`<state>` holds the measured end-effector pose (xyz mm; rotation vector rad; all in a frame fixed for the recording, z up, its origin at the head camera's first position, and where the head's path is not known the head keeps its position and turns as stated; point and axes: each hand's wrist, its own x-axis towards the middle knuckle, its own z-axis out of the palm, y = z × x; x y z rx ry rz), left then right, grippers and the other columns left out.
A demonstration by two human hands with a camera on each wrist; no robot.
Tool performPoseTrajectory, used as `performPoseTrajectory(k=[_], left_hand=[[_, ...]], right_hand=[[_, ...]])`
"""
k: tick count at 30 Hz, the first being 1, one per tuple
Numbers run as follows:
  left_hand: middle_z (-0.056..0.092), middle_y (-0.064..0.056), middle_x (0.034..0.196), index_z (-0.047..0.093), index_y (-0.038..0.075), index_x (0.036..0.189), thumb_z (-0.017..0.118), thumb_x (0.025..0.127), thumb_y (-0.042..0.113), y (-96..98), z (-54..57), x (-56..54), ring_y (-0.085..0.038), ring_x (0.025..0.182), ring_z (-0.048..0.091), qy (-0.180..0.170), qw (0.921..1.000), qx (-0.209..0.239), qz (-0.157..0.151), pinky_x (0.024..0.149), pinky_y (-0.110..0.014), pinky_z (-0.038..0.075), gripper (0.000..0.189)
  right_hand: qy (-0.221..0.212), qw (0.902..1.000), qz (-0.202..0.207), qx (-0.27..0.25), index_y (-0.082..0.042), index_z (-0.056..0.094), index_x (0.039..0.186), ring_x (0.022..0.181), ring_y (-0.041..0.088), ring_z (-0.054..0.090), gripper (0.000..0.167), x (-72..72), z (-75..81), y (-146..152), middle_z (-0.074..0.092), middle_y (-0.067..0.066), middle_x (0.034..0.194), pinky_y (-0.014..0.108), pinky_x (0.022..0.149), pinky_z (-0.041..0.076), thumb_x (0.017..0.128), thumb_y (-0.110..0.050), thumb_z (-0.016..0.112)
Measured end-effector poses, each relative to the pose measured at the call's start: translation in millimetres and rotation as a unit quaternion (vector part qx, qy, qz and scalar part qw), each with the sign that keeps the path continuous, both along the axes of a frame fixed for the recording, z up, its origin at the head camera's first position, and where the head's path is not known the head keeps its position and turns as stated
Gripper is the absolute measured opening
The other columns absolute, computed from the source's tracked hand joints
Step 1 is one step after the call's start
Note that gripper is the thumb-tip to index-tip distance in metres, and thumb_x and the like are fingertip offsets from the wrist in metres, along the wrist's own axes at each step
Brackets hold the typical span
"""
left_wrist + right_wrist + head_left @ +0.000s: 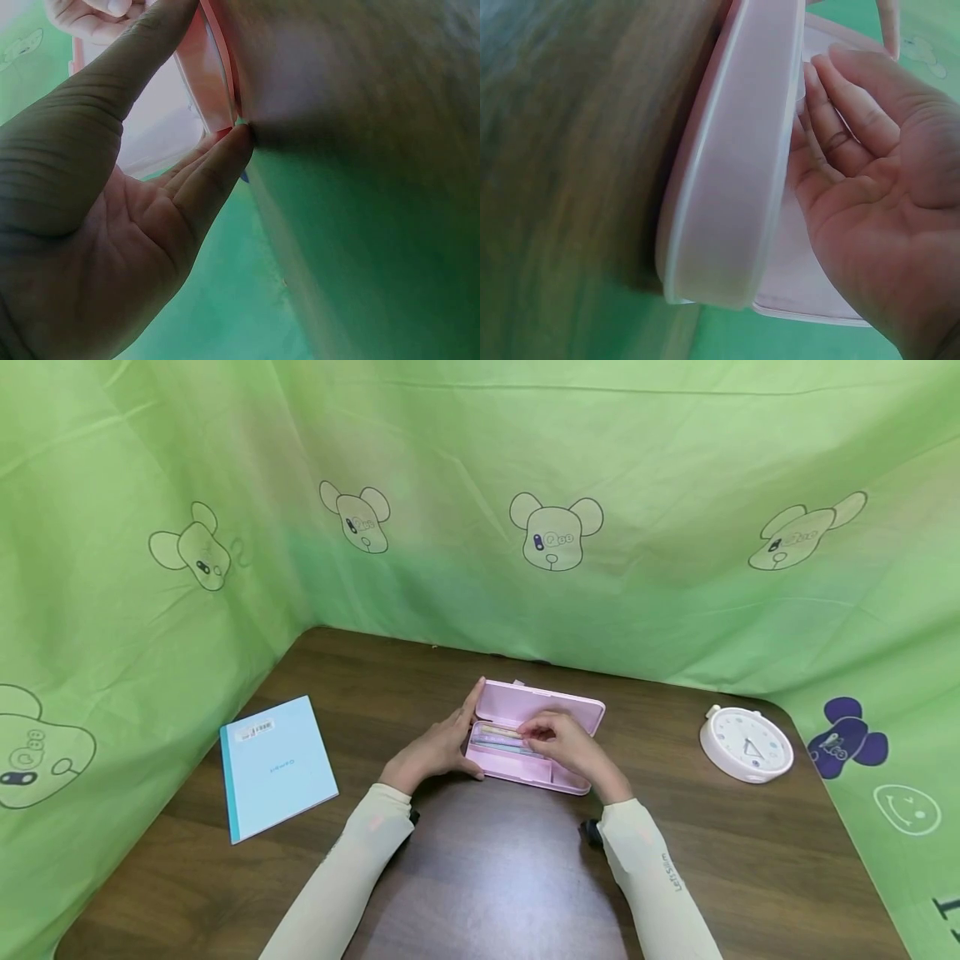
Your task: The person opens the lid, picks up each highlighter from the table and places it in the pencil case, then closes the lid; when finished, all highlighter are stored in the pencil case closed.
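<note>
A pink pencil case (pixel 517 764) lies on the table with its lid (pixel 540 703) raised at the back. My left hand (pixel 435 747) grips its left end, thumb at the near edge and fingers up by the lid. In the left wrist view, the left fingers (pixel 214 169) press against the case's end. Several slim pens lie inside, among them a yellow one (pixel 498 731) and a bluish one (pixel 504 746). My right hand (pixel 566 745) reaches into the case and pinches the yellow pen's right end. The case wall (pixel 735 165) hides part of the right fingers in the right wrist view.
A light blue notebook (pixel 281 768) lies flat at the left of the brown wooden table (pixel 495 877). On the right sits a round white clock (pixel 746 745). Green printed curtain (pixel 450 585) surrounds the table's back and sides.
</note>
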<state>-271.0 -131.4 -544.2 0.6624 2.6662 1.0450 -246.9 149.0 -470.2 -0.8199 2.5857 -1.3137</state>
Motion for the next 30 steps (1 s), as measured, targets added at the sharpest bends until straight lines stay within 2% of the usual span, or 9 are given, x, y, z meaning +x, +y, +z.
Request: performPoseTrajectory(k=[3, 7, 11, 13, 16, 19, 22, 26, 30], left_hand=[[0.022, -0.02, 0.178, -0.029, 0.058, 0.162, 0.106, 0.066, 0.043, 1.1, 0.6, 0.7, -0.048, 0.151, 0.042, -0.001, 1.0, 0.003, -0.002, 0.118, -0.064, 0.041, 0.166], [0.022, -0.023, 0.177, -0.027, 0.053, 0.165, 0.105, 0.07, 0.038, 4.4, 12.1, 8.8, -0.051, 0.15, 0.042, -0.001, 1.0, 0.008, -0.002, 0.117, -0.065, 0.04, 0.164], [0.023, -0.027, 0.176, -0.024, 0.044, 0.169, 0.104, 0.074, 0.033, 8.6, 37.1, 22.2, -0.054, 0.149, 0.042, -0.003, 0.9999, 0.011, -0.008, 0.117, -0.066, 0.04, 0.159], [0.024, -0.029, 0.175, -0.023, 0.04, 0.17, 0.103, 0.075, 0.034, 9.1, 42.4, 24.1, -0.054, 0.148, 0.044, 0.007, 0.9999, 0.008, -0.013, 0.116, -0.065, 0.042, 0.158], [0.022, -0.029, 0.175, -0.023, 0.038, 0.171, 0.103, 0.075, 0.03, 10.6, 59.0, 32.3, -0.055, 0.149, 0.042, -0.004, 0.9997, 0.017, -0.017, 0.118, -0.065, 0.04, 0.158], [0.021, -0.029, 0.176, -0.023, 0.036, 0.171, 0.104, 0.074, 0.03, 9.1, 59.1, 31.7, -0.055, 0.148, 0.043, -0.001, 0.9997, 0.019, -0.017, 0.117, -0.064, 0.041, 0.159], [0.018, -0.026, 0.177, -0.024, 0.038, 0.17, 0.104, 0.074, 0.032, 7.3, 53.4, 28.7, -0.054, 0.149, 0.043, -0.002, 0.9997, 0.02, -0.013, 0.116, -0.064, 0.041, 0.16], [0.016, -0.024, 0.179, -0.024, 0.04, 0.17, 0.104, 0.073, 0.032, 5.0, 43.3, 24.7, -0.053, 0.15, 0.041, 0.0, 0.9998, 0.018, -0.007, 0.117, -0.065, 0.04, 0.161], [0.015, -0.026, 0.178, -0.023, 0.037, 0.17, 0.103, 0.075, 0.029, 6.4, 52.9, 30.8, -0.054, 0.15, 0.041, -0.011, 0.9998, 0.018, -0.006, 0.117, -0.065, 0.04, 0.159]], right_hand=[[-0.002, 1.0, -0.004, -0.007, 0.009, 0.079, 0.111, 0.096, 0.021, 0.068, 0.017, 1.4, 1.0, 1, 0.073, 0.018, 0.108, 0.028, 0.087, 0.059, 0.096, 0.003, 0.076], [0.003, 0.9998, -0.012, -0.013, 0.008, 0.078, 0.114, 0.097, 0.022, 0.068, 0.019, 4.8, 3.4, 8, 0.073, 0.018, 0.111, 0.029, 0.088, 0.059, 0.097, 0.002, 0.075], [0.024, 0.9994, -0.023, 0.0, 0.005, 0.08, 0.113, 0.096, 0.018, 0.067, 0.017, 11.2, 4.7, 28, 0.075, 0.013, 0.107, 0.029, 0.087, 0.058, 0.098, 0.0, 0.075], [0.031, 0.999, -0.03, 0.013, 0.003, 0.081, 0.112, 0.095, 0.015, 0.067, 0.015, 16.4, 5.7, 43, 0.076, 0.01, 0.104, 0.028, 0.086, 0.057, 0.099, -0.003, 0.075], [0.028, 0.9977, -0.049, 0.037, -0.001, 0.082, 0.11, 0.094, 0.011, 0.066, 0.014, 25.4, 8.3, 69, 0.078, 0.006, 0.102, 0.026, 0.085, 0.055, 0.102, -0.009, 0.075], [-0.011, 0.9969, -0.065, 0.042, 0.0, 0.081, 0.112, 0.096, 0.011, 0.067, 0.018, 33.1, 12.6, 96, 0.079, 0.006, 0.103, 0.025, 0.086, 0.053, 0.105, -0.013, 0.071], [-0.074, 0.994, -0.077, 0.022, 0.009, 0.077, 0.117, 0.095, 0.013, 0.07, 0.025, 36.6, 14.0, 116, 0.08, 0.015, 0.106, 0.025, 0.084, 0.056, 0.109, -0.01, 0.064], [-0.165, 0.9808, -0.101, -0.024, 0.022, 0.067, 0.125, 0.094, 0.011, 0.073, 0.038, 33.1, 9.9, 125, 0.077, 0.024, 0.11, 0.025, 0.085, 0.06, 0.114, -0.012, 0.054], [-0.208, 0.9674, -0.127, -0.069, 0.025, 0.059, 0.134, 0.096, 0.008, 0.071, 0.054, 24.6, 5.1, 116, 0.075, 0.026, 0.115, 0.023, 0.088, 0.06, 0.119, -0.025, 0.047]])
